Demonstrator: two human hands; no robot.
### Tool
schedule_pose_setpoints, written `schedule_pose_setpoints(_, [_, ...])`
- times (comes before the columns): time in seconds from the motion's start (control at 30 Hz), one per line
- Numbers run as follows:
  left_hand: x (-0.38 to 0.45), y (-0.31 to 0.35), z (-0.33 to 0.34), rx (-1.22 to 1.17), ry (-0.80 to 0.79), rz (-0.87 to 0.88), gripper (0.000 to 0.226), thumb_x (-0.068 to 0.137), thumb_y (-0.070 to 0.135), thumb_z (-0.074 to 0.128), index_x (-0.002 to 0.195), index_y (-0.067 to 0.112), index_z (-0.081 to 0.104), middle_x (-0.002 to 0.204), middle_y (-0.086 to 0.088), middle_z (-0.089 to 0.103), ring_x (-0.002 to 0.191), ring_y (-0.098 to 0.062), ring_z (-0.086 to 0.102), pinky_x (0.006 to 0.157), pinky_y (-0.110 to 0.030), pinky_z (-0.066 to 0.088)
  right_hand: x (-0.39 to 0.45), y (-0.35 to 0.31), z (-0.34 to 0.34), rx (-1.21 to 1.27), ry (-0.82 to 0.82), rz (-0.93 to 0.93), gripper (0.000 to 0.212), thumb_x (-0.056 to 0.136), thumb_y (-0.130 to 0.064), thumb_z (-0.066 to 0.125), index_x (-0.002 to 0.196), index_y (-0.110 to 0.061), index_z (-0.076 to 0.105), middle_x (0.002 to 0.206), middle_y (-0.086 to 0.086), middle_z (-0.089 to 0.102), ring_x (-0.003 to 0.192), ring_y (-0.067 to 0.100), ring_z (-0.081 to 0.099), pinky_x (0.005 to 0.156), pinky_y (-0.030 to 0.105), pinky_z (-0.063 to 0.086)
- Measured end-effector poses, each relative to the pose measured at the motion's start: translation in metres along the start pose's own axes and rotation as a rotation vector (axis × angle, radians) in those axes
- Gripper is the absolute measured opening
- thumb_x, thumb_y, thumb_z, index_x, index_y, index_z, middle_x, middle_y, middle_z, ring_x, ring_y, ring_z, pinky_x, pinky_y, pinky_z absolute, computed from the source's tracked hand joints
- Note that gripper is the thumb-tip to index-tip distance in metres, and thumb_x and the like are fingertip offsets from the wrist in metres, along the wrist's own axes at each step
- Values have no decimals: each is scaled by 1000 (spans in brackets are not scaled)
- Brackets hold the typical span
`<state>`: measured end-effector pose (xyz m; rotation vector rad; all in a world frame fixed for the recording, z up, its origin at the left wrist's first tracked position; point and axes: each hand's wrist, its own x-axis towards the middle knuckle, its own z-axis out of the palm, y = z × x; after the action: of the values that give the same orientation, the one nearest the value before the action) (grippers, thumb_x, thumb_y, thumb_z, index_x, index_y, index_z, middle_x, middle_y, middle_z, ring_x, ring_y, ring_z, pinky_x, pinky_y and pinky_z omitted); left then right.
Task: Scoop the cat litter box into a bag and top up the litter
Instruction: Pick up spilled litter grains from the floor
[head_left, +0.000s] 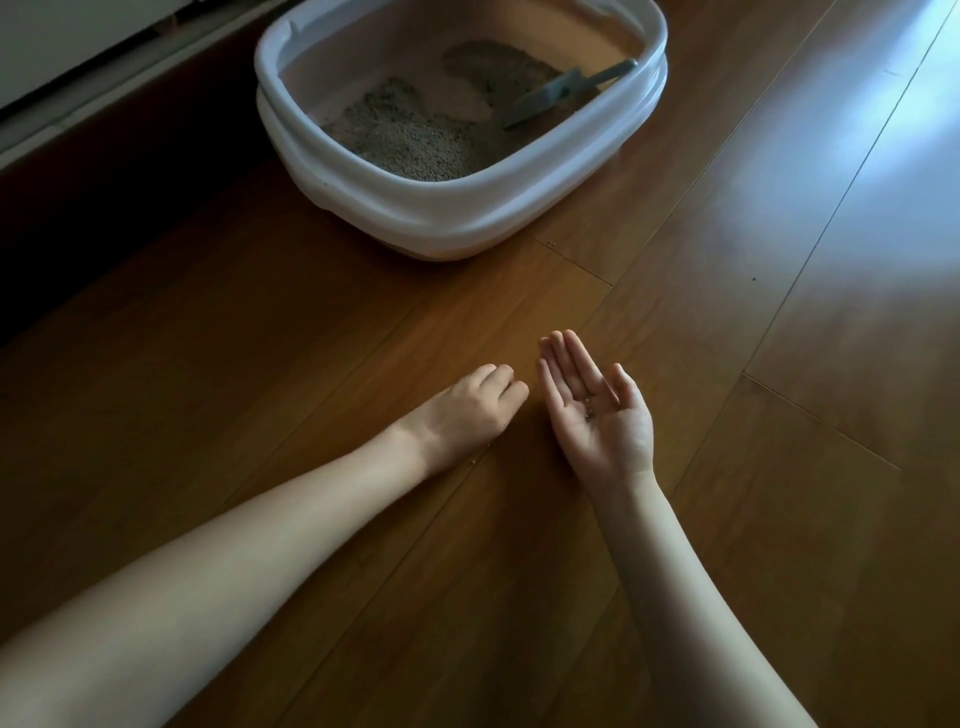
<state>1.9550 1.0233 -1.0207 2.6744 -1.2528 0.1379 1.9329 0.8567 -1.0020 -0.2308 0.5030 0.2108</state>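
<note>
A white litter box (457, 218) stands on the wooden floor at the top middle. Grey litter (415, 140) covers part of its bottom, with bare patches showing. A grey scoop (566, 91) leans inside against the right rim. My left hand (470, 405) lies knuckles up on the floor in front of the box, fingers curled under; what they hold is hidden. My right hand (597, 410) is beside it, palm up and flat, with a few litter grains (589, 408) in the palm.
Wooden floorboards (727, 338) run diagonally, with a bright patch of light at the upper right. A few stray grains (480, 454) lie on the floor by my left wrist. A pale wall base (104, 67) runs along the upper left.
</note>
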Motion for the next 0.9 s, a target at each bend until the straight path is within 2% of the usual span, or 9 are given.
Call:
schedule_pose_setpoints(0.07, [-2,-7,-8,-233,39,-121,28,78,-14,58,100,3,63,93,-12,61,85,-23,61,79,-26,53,0,-1,0,24,2,4,48,100,-24,31,126,10,52,128,27,56,123,37,51,108,45,36])
schedule_pose_setpoints(0.13, [-6,-12,-18,-415,205,-281,26,77,-13,64,98,3,67,93,-10,64,86,-18,61,82,-15,47,0,-2,0,50,9,6,48,101,-25,31,125,10,53,128,28,56,122,38,51,108,46,36])
schedule_pose_setpoints(0.23, [-14,-18,-33,-457,312,-464,25,81,-5,65,102,8,69,98,-6,65,90,-13,60,81,-12,47,-1,-2,0,92,15,7,49,101,-25,30,126,10,53,127,28,56,122,38,52,108,46,37])
schedule_pose_setpoints(0.3, [-25,-19,-39,-444,249,-509,27,79,6,72,105,11,67,98,-3,63,89,-13,58,78,-18,50,-2,-1,0,116,17,10,50,101,-25,29,125,10,53,127,28,57,121,38,52,108,46,37])
schedule_pose_setpoints(0.37, [-40,-16,-36,-434,104,-492,44,71,25,80,110,14,64,99,0,59,92,-13,52,78,-28,50,-3,-1,0,126,15,14,49,101,-24,28,125,10,54,127,28,56,122,38,51,109,46,36])
schedule_pose_setpoints(0.47, [-54,-4,-25,-434,-168,-482,70,60,50,81,117,23,51,110,6,45,103,-9,39,85,-25,43,-3,0,1,131,19,22,49,101,-24,28,124,11,55,127,28,56,123,38,50,109,46,36])
schedule_pose_setpoints(0.53, [-57,-1,-17,-426,-191,-501,70,60,57,78,114,25,48,110,10,40,104,-8,35,85,-23,40,-3,1,2,132,23,23,49,101,-24,28,124,11,55,127,27,57,123,38,51,109,46,36])
schedule_pose_setpoints(0.73, [-41,-9,-5,-454,52,-556,39,72,43,76,101,24,58,94,12,51,89,-7,44,79,-26,41,-3,2,2,107,25,15,50,102,-25,28,124,10,55,127,27,57,122,38,52,108,46,36])
schedule_pose_setpoints(0.9, [-27,-12,-3,-460,161,-484,28,76,26,76,101,15,70,93,4,60,89,-11,50,76,-25,44,-3,2,2,114,29,16,50,102,-26,29,124,11,55,126,28,57,122,39,51,110,46,35])
